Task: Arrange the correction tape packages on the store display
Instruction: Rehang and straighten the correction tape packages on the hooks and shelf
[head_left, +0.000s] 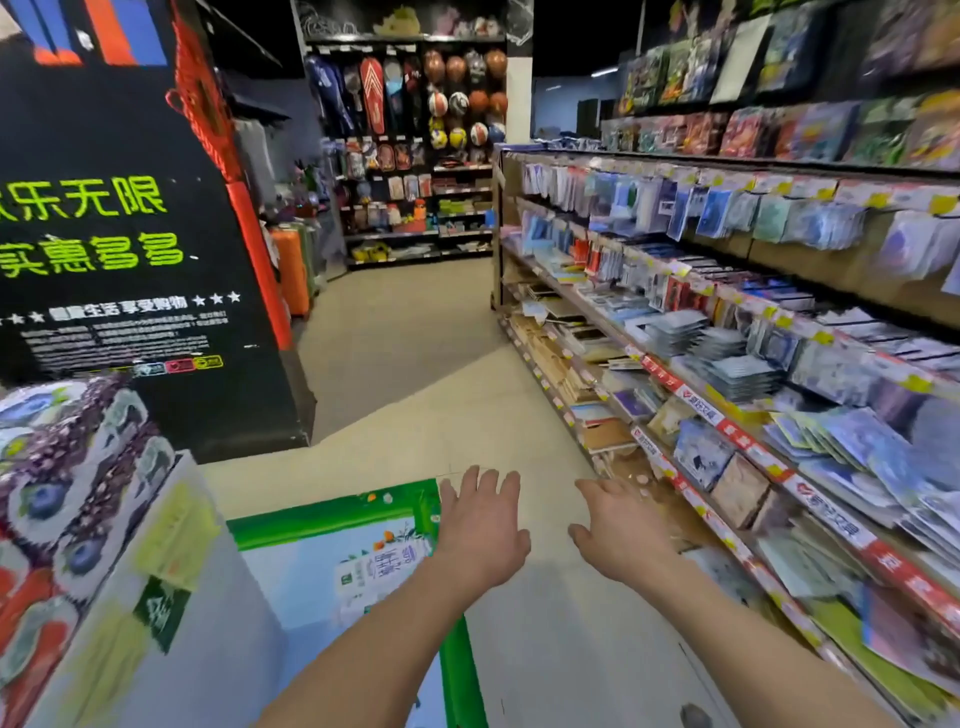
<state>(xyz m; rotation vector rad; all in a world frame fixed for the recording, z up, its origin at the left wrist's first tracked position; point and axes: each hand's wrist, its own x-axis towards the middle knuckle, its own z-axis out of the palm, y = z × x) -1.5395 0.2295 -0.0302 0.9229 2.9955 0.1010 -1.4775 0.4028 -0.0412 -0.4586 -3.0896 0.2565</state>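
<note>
My left grip (480, 525) is spread apart and empty over the corner of the green carton (332, 512). My right grip (621, 532) is likewise open, near the shelf display (698, 410). Its packets (737, 364) are too blurred to single out the correction tape packages.

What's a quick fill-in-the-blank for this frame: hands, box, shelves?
1. The left hand and the right hand are both open, fingers spread, holding ____.
2. The carton by the left hand has a ____ border.
3. The stocked shelves run along the person's ____ side.

Missing words: nothing; green; right.
</note>
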